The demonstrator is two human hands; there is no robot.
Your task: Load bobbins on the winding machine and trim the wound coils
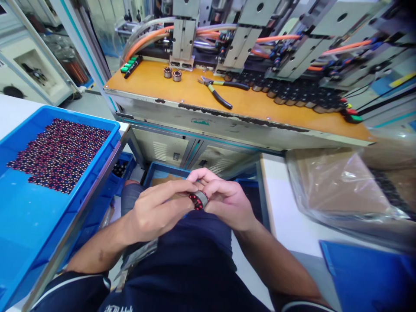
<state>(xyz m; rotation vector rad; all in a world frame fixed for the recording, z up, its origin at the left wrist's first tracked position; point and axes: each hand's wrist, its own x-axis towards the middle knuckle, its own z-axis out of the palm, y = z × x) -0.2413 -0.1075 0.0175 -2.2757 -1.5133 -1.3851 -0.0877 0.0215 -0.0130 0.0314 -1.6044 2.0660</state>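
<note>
So the blue tray of little red-and-dark parts was way over on my left, well apart from my hands. My left hand had its fingertips on the left side of a small metal ring piece, and my right hand pinched it from the right, so neither hand was really nearer. It sat right between them, its axis running roughly left to right, with the red-dotted end tipped left and toward me. Pliers lay on the far orange bench.
</note>
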